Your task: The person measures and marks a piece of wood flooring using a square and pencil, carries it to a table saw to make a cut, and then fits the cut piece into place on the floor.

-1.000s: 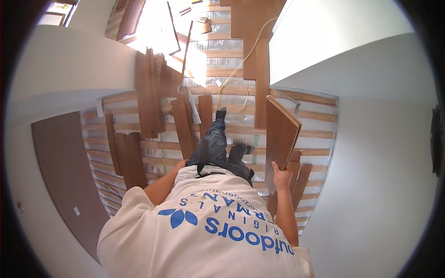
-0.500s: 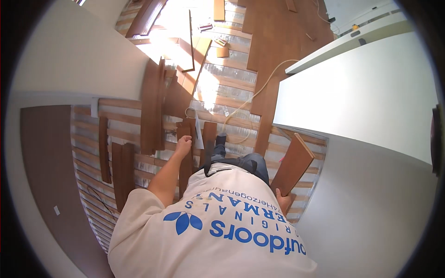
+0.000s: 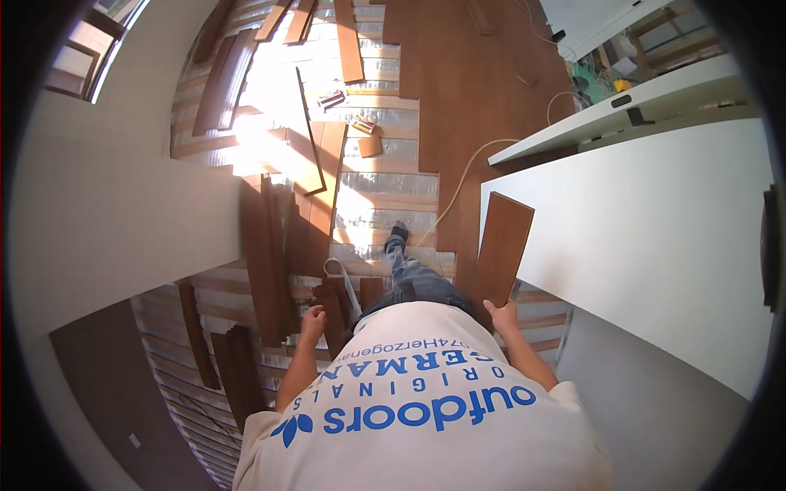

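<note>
Right hand (image 3: pixel 502 316) gripping a plank (image 3: pixel 504 245)

Right of the shirt (image 3: pixel 426 385), its fingers are grasping the plank's near end, the rest extending beyond them. Left of the shirt, the left hand (image 3: pixel 313 321) is showing curled fingers; whether holding anything, I cannot tell.

Two bare hands show, the left hand (image 3: pixel 313 322) and the right hand (image 3: pixel 502 316), with one brown plank (image 3: pixel 504 247) in the right one's fingers. One dark-socked foot (image 3: pixel 399 231) is visible. Left of the stepped left edge of the laid floor (image 3: pixel 483 90) lie two small packs (image 3: pixel 332 100), one squarish wooden piece (image 3: pixel 370 146) and three sunlit planks (image 3: pixel 348 41). One pale cord (image 3: pixel 463 177) crosses that edge. There is one window (image 3: pixel 97 49) and one brown panel (image 3: pixel 115 393) bearing one white label (image 3: pixel 134 440). The stacked boards (image 3: pixel 268 270) overlap too much to count.
</note>
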Demonstrator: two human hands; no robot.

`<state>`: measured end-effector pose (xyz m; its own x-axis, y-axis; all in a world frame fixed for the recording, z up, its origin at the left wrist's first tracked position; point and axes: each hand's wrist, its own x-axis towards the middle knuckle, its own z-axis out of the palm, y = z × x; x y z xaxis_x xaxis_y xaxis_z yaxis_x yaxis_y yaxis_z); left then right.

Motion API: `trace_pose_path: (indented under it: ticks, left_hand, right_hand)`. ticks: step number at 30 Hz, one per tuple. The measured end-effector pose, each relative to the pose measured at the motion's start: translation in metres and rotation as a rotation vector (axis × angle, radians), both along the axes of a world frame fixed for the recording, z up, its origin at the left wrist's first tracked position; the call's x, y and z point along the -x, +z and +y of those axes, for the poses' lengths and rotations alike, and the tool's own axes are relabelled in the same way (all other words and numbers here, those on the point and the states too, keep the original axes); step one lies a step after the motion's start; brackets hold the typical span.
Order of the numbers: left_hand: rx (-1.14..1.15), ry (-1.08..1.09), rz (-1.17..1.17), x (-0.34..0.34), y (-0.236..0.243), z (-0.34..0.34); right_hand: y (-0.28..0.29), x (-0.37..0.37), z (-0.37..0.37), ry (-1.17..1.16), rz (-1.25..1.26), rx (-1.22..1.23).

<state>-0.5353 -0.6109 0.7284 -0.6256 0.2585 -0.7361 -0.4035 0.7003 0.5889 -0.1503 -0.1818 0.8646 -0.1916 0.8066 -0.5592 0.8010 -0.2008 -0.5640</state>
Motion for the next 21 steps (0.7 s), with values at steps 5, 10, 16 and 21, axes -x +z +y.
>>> trace_pose_path:
  ticks: [5,10,16,21]
  left_hand:
    - [0.154,0.299,-0.194,0.041,0.04,-0.018]
    - [0.195,0.547,-0.149,0.099,0.042,0.037]
    - [0.122,-0.014,-0.08,0.208,-0.003,0.16]
    - [0.187,-0.264,-0.19,0.371,0.03,0.327]
  right_hand:
    - [-0.009,0.126,0.136,0.028,0.01,0.03]
    - [0.001,0.252,0.261,-0.035,0.134,0.068]
    - [0.014,0.368,0.346,-0.072,0.223,-0.182]
    - [0.035,0.389,0.389,-0.232,0.067,-0.23]
